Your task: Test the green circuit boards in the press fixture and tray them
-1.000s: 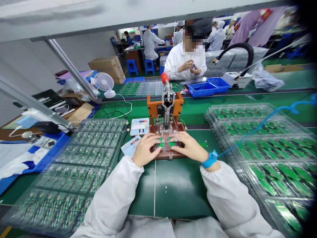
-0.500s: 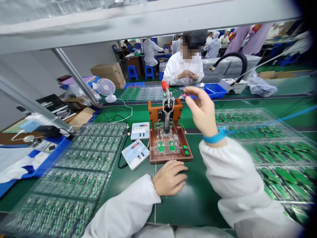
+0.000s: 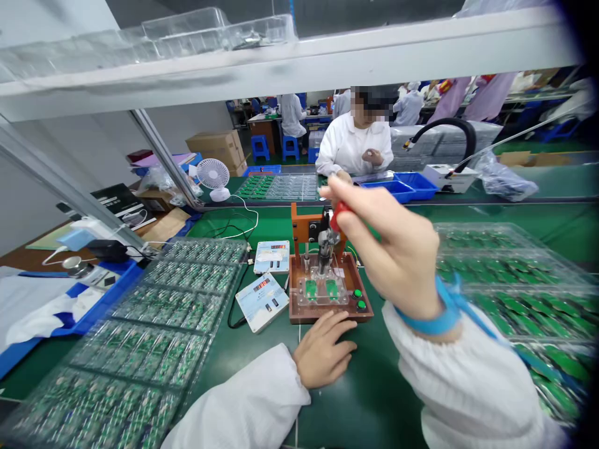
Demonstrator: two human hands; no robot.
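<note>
A brown test fixture stands on the green mat with two small green circuit boards under its clear plate. My right hand is raised in front of it and grips the red knob of the press lever, which is tilted down toward me. A blue wrist strap circles that wrist. My left hand rests flat on the mat just in front of the fixture, fingers loosely apart, holding nothing.
Clear trays of green boards lie at the left and right. Two small meter boxes sit left of the fixture. A person in white works across the bench near blue bins. A small fan stands far left.
Both hands left the fixture plate. My left hand dropped to the mat. My right hand rose, took the red knob and pulled the lever down.
</note>
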